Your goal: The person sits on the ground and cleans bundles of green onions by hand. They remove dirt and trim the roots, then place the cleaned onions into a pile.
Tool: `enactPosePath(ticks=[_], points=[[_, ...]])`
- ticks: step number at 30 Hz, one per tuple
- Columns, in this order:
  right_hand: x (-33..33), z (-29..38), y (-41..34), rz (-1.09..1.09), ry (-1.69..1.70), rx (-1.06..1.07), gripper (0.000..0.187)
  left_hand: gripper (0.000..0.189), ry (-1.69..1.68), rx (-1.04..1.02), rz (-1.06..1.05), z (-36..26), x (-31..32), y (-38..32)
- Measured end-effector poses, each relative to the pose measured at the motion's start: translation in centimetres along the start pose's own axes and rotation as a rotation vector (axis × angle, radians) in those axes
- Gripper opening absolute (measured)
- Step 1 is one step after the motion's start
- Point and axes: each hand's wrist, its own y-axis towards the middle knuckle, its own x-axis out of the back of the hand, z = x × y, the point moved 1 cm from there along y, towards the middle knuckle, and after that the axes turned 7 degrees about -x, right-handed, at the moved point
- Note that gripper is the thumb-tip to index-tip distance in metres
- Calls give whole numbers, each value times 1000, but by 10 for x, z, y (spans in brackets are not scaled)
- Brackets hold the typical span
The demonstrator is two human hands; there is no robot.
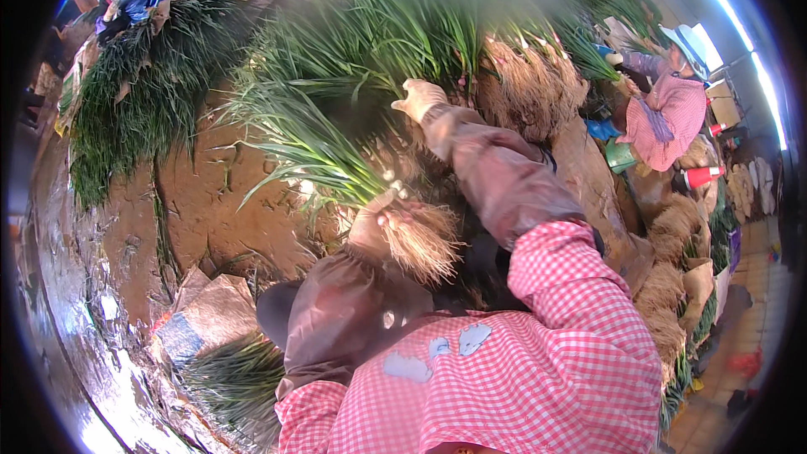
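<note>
My left hand (372, 227) is closed around a bunch of green onions (353, 170), just above its bulbs. The pale roots hang to the right and the green leaves fan out to the upper left. My right hand (421, 99) reaches forward to the near edge of a large pile of green onions (403, 19); its thumb and a finger are apart, and whether it grips any stalk is not plain. Beside it, a thick mass of tan roots (529, 88) lies at the pile's right end. Part of the upper view is blurred.
Wet brown ground (233, 208) lies at the left, with another heap of green onions (145, 82) behind. A brown sack (214, 315) sits at lower left. At right are a person in a hat (674, 94), a green bucket (620, 155) and bundled roots (659, 290).
</note>
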Motion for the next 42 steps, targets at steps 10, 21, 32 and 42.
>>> enactPosePath(ticks=[10, 21, 32, 42], points=[[2, -65, 18, 341, 981, -157, 28, 41, -73, -34, 48, 7, -13, 2], [10, -10, -6, 464, 765, -110, 49, 38, -185, 44, 19, 10, -12, -1], [10, -16, -156, 830, 1063, -48, 27, 16, 13, 68, 80, 27, 14, 16], [25, 28, -168, 69, -32, 350, 17, 15, -39, 200, 56, 24, 23, 19]])
